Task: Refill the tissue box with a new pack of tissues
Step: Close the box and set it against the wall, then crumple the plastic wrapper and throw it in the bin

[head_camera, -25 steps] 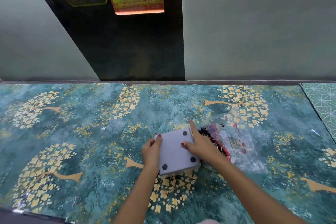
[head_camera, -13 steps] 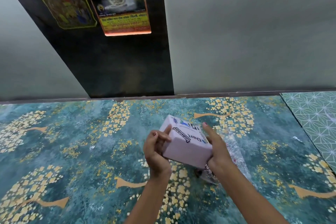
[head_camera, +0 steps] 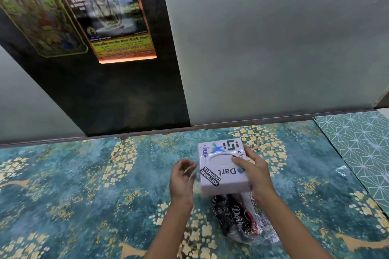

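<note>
A white square tissue box (head_camera: pixel 221 164) with stickers and an oval slot on top is held above the patterned table. My right hand (head_camera: pixel 253 171) grips its right side, thumb on the top face. Just off the box's left edge is my left hand (head_camera: pixel 182 176), fingers curled and apart, holding nothing. Below the box lies a black and red tissue pack (head_camera: pixel 237 215) in clear plastic wrap, partly hidden by the box and my right wrist.
The table (head_camera: pixel 84 185) has a teal cover with yellow flowers. A pale green geometric mat (head_camera: pixel 362 145) lies at the right. A wall with a dark panel and two posters (head_camera: pixel 109 12) runs along the table's far edge.
The box went from lying bottom-up on the table to being lifted and turned slot-side up. My left hand has let go of it. The view has tilted upward.
</note>
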